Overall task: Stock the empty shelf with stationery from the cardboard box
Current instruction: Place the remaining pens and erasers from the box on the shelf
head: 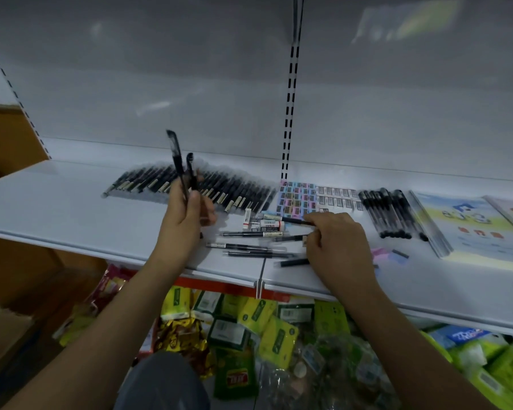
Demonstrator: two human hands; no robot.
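My left hand (185,216) grips two black pens (180,165) upright above the white shelf (71,208). Behind it a long row of black pens (219,187) lies side by side on the shelf. My right hand (336,239) rests on a loose pile of pens (255,250) near the shelf's front, its fingers curled around one of them. White erasers (264,224) lie just behind the pile. Further back sit rows of coloured erasers (296,196) and white erasers (338,196). The cardboard box (9,329) stands at the lower left, partly cut off.
Right of the erasers lies another group of black pens (393,213), then notebooks (468,226). Pink and blue sticky notes (390,254) lie near my right wrist. Below the shelf are green and yellow packets (264,324). A slotted upright (290,108) divides the back panel.
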